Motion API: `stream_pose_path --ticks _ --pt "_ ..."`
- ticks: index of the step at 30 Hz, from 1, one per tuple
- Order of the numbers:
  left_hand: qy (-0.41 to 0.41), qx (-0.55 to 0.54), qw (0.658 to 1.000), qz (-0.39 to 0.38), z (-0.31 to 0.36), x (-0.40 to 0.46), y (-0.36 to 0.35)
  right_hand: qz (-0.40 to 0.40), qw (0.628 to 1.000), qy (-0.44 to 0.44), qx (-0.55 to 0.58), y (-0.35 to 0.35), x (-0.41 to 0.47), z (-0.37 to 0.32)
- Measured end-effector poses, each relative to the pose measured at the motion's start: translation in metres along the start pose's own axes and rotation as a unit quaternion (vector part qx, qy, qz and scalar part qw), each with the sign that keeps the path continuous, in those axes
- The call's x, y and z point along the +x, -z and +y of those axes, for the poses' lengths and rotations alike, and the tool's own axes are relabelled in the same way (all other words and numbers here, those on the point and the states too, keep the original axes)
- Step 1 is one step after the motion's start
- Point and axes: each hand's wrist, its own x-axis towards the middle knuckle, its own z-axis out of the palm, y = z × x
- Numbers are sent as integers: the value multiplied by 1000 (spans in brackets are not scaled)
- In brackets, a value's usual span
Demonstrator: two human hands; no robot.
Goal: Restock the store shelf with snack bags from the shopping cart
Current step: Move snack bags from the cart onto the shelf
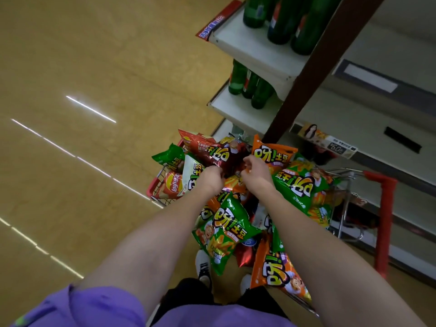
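On the left, bare tan floor (94, 90) carries a few bright streaks of reflected light. Next comes the left corner of the shopping cart (153, 187), red-trimmed wire, with a red Lay's bag (173, 185) pressed against its side. The cart is heaped with snack bags, several spilling over its near edge — a green bag (226, 230) and an orange bag (278, 270) hang lowest.

Both arms reach into the heap. The left hand (211, 178) has its fingers curled round the lower edge of a dark red bag (212, 149) lying on top. The right hand (256, 169) is just beside it, its fingers bent and seemingly pinching the same bag's edge or the one beneath — which of the two cannot be told.

To the right stands the store shelf (247, 50), its upper tiers holding green bottles (278, 20). Further right, the lower pale tiers (401, 180) beside the cart handle (384, 208) appear bare, with a price strip (330, 142) on one edge.

The restocking looks barely begun: no snack bag shows on any shelf, the cart is full, and one bag is only now being taken up. Nearly all the bags remain to be moved.

The fingertips are buried among the bags, the cart's basket is mostly hidden under them, and the shelf backs are dim.
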Motion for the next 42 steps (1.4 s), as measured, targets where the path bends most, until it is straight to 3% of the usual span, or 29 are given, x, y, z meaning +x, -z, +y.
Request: stream_pose_path --ticks 7,13,17,20,25,28,31,33,35,39,41,42 --pt "21 14 989 147 33 -37 27 -10 1000 22 -1 21 -7 8" --pt "121 12 958 260 56 -93 50 -37 993 107 -13 40 -27 13" --pt "191 -36 905 379 60 -144 64 -61 983 175 0 38 -49 4" --pt "190 -67 854 479 56 -186 72 -81 972 222 -3 30 -72 -12" --pt "178 -99 817 539 42 -264 75 -112 955 267 63 13 -116 -39" --pt "198 -106 797 560 23 -318 59 -175 934 300 89 -6 -148 -60" --pt "244 -112 783 561 9 -366 34 -287 898 325 72 -28 -194 -80" --pt "285 -138 745 587 -1 -397 15 -388 856 337 56 -44 -232 -85" --pt "332 -178 685 623 -13 -428 -4 -480 815 316 66 -61 -264 -84" --pt "396 -243 575 674 -25 -482 -52 -636 736 215 90 -106 -305 -66" --pt "415 -242 557 677 -25 -509 -80 -658 720 202 89 -105 -340 -55" --pt "413 -234 570 671 -23 -520 -93 -655 723 201 90 -99 -357 -49"
